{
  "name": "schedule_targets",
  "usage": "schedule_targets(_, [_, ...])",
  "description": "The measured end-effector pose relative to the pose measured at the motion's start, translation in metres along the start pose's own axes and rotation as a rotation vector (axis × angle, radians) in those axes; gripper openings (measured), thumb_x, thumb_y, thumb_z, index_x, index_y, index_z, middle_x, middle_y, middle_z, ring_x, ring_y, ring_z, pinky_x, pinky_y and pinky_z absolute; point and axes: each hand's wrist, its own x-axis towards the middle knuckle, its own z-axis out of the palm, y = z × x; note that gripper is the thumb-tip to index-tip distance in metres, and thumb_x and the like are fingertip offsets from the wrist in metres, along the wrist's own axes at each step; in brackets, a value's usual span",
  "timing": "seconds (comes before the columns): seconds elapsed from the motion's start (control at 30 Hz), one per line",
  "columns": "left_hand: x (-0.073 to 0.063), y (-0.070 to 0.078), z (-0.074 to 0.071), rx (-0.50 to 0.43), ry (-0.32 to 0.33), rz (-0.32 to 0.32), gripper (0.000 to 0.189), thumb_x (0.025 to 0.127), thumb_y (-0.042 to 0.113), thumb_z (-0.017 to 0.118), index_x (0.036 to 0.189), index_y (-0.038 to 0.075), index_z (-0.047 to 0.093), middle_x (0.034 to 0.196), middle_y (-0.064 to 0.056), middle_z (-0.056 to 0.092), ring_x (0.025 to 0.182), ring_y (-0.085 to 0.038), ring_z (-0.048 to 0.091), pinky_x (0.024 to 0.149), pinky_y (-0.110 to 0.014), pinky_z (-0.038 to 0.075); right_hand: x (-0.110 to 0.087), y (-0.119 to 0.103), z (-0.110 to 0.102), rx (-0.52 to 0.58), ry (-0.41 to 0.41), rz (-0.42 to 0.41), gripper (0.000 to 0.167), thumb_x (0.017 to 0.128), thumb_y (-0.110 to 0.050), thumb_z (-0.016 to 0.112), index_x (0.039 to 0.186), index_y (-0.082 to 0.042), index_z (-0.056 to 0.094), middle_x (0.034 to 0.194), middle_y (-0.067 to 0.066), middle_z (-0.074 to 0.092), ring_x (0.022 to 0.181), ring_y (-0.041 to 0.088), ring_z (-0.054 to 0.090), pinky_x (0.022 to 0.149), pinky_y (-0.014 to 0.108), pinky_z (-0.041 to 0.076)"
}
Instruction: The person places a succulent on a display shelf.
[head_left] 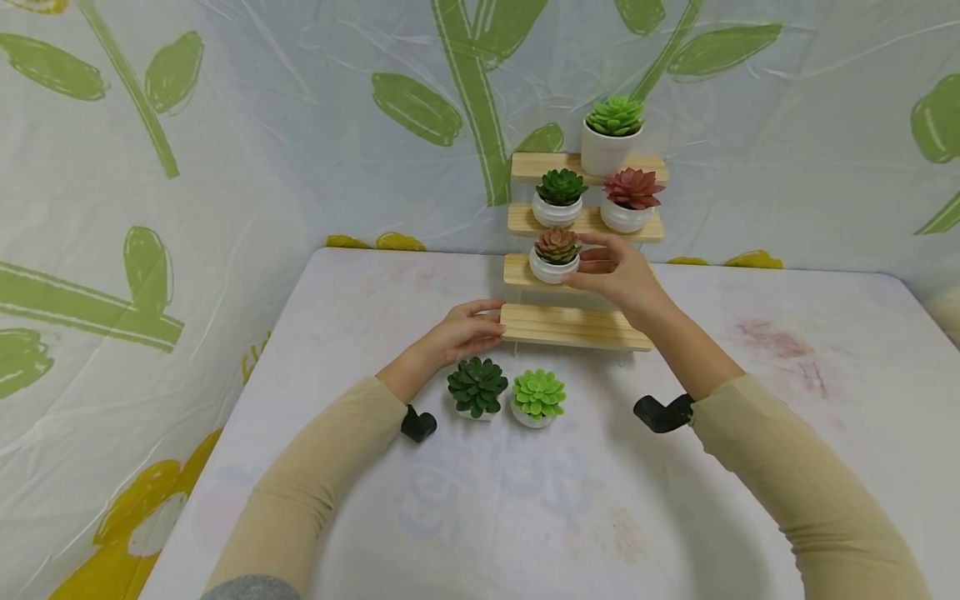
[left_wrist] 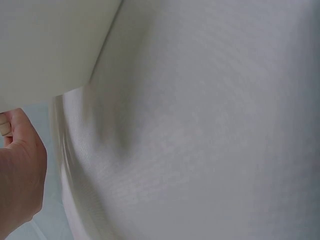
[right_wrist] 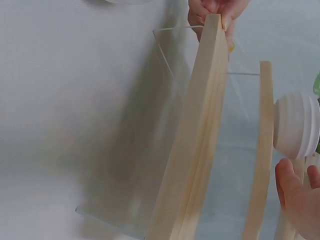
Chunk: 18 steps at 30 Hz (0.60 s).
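Observation:
A tiered wooden plant stand (head_left: 577,325) with clear side panels stands near the back of the table. My left hand (head_left: 467,332) pinches the left end of its lowest shelf, the thumb on one face and fingers on the other in the right wrist view. On the second shelf up sits a reddish-brown succulent in a white pot (head_left: 553,272). My right hand (head_left: 617,271) holds this pot from the right, thumb low at the front and fingers near the leaves. In the right wrist view the white pot (right_wrist: 295,125) meets the shelf, with the thumb tip at its side.
A dark green succulent (head_left: 477,386) and a bright green one (head_left: 537,395) stand on the table before the stand. Higher shelves bear a green succulent (head_left: 561,188), a red one (head_left: 633,190) and a tall white pot (head_left: 606,152). A patterned cloth (head_left: 300,150) hangs behind.

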Motion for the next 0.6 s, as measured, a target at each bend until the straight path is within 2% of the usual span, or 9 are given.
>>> schedule_targets(0.27, [0.000,0.000,0.000,0.002,0.004,-0.003,0.057,0.086,-0.012,0.056,0.139,0.006,0.043,0.136,-0.018,0.044,0.087,-0.016,0.056,0.066,-0.019,0.052,-0.012,0.001,-0.008,0.003,-0.027,-0.003,0.069,0.085,-0.014,0.069,0.143,-0.009,0.032,0.131,0.014,0.040,0.116,0.025,0.043,0.095,0.034,0.040])
schedule_targets(0.47, [0.000,0.000,0.000,0.005,0.008,-0.003,0.057,0.086,-0.012,0.056,0.138,0.006,0.044,0.135,-0.018,0.044,0.084,-0.015,0.057,0.065,-0.019,0.052,-0.024,0.005,-0.015,-0.036,-0.041,-0.033,0.067,0.085,-0.015,0.069,0.142,-0.009,0.034,0.129,0.013,0.042,0.116,0.024,0.044,0.085,0.020,0.044])
schedule_targets(0.6, [0.000,0.000,0.000,0.004,0.008,-0.004,0.056,0.086,-0.011,0.056,0.138,0.006,0.044,0.135,-0.018,0.044,0.084,-0.015,0.057,0.065,-0.019,0.052,-0.031,0.011,-0.020,-0.068,-0.065,-0.056,0.067,0.085,-0.017,0.070,0.142,-0.007,0.034,0.129,0.014,0.043,0.115,0.023,0.044,0.082,0.018,0.046])
